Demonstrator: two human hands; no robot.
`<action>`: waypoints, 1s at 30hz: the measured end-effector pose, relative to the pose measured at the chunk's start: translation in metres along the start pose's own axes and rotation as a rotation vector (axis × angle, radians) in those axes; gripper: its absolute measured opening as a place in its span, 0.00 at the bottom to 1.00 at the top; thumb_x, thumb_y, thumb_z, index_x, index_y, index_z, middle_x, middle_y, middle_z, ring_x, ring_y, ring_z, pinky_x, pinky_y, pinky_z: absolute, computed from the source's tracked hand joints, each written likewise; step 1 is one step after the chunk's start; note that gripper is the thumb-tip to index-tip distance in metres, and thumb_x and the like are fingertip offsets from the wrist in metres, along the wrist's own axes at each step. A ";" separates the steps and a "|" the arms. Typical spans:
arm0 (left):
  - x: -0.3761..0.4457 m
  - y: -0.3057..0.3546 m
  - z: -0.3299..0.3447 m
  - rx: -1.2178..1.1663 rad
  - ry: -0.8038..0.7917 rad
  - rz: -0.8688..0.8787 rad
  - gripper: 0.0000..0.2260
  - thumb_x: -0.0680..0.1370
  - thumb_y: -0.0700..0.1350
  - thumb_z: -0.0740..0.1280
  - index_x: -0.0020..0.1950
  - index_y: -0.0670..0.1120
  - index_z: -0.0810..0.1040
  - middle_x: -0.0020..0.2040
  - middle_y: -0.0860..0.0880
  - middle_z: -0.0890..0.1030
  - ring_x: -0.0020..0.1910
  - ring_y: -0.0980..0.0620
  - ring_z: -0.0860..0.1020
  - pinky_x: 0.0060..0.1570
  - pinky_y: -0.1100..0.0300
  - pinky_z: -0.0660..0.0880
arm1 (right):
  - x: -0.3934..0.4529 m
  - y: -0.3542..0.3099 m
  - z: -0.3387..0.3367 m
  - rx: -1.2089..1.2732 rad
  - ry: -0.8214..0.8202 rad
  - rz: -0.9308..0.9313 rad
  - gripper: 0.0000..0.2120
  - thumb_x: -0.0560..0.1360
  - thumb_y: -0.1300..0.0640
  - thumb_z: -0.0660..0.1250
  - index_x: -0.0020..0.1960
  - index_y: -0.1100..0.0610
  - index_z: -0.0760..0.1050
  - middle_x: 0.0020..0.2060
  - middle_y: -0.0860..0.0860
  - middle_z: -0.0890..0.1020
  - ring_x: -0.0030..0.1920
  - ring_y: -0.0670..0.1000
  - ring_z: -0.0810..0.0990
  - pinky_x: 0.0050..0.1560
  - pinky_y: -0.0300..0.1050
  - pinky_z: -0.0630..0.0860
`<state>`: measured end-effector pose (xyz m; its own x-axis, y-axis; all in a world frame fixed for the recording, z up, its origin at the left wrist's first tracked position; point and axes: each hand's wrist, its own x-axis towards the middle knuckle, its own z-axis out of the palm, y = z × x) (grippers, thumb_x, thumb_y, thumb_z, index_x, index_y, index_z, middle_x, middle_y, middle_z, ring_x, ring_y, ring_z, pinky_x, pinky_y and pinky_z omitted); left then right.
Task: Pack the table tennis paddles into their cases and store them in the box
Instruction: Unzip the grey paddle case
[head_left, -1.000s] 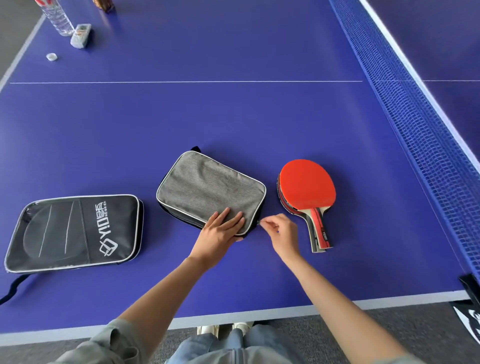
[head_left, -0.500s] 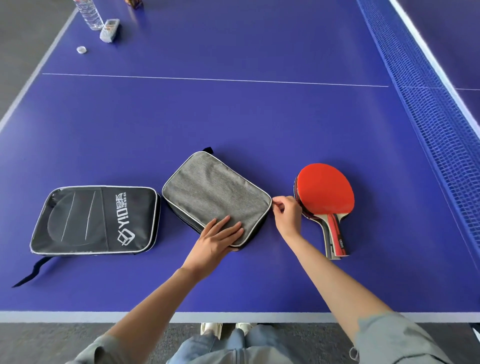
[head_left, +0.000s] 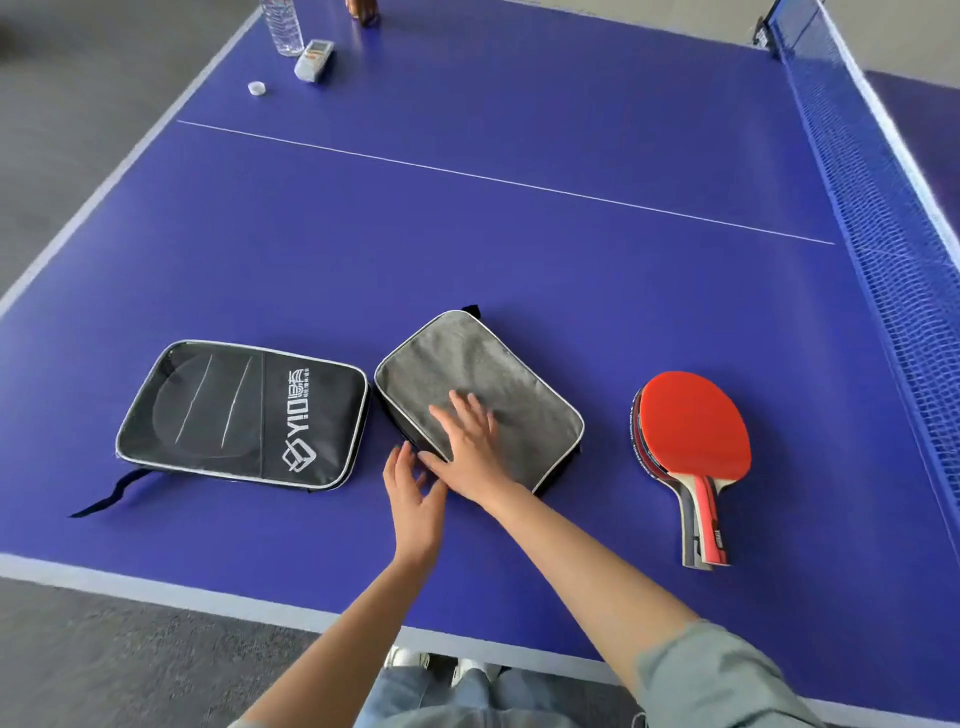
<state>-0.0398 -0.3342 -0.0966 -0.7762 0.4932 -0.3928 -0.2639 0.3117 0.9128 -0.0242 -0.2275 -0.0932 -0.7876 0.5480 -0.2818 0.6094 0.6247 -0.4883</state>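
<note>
- right hand (head_left: 470, 447) lay flat, fingers spread, on the grey case (head_left: 478, 395).
- left hand (head_left: 413, 486) sat loose and unclenched at the case's near-left corner.
- stacked paddles (head_left: 693, 441) lay on the table (head_left: 519, 249), right of the case.

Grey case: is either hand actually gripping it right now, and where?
Nothing is gripped. The right hand lies flat on top of the grey case, fingers straight. The left hand sits open at its near-left corner, contact unclear.

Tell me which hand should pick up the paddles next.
Right, probably: the right hand rests flat on the grey case, on the side of the stacked paddles; the left hand lies farther away.
</note>
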 end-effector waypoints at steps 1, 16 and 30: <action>0.004 0.004 0.000 -0.080 0.024 -0.061 0.25 0.77 0.32 0.59 0.74 0.45 0.61 0.73 0.47 0.62 0.65 0.53 0.69 0.65 0.57 0.68 | 0.002 -0.001 0.003 -0.059 -0.012 0.009 0.31 0.76 0.48 0.64 0.75 0.51 0.57 0.77 0.52 0.51 0.77 0.54 0.45 0.75 0.56 0.44; 0.042 0.009 0.001 0.101 0.076 -0.102 0.20 0.80 0.42 0.61 0.71 0.44 0.66 0.63 0.45 0.70 0.49 0.53 0.74 0.53 0.58 0.72 | 0.013 -0.006 -0.007 -0.365 -0.074 0.001 0.17 0.81 0.61 0.53 0.69 0.64 0.62 0.71 0.61 0.67 0.74 0.62 0.59 0.69 0.59 0.65; 0.053 0.038 -0.002 0.220 -0.035 0.077 0.36 0.74 0.37 0.68 0.76 0.56 0.54 0.56 0.44 0.72 0.51 0.48 0.74 0.57 0.54 0.73 | -0.018 0.007 -0.113 0.293 0.394 0.012 0.10 0.80 0.61 0.56 0.50 0.65 0.74 0.29 0.59 0.71 0.29 0.52 0.64 0.33 0.46 0.63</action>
<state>-0.0924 -0.2978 -0.0829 -0.7681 0.5487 -0.3301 -0.0708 0.4396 0.8954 0.0046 -0.1698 0.0019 -0.6513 0.7586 0.0174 0.5224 0.4649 -0.7148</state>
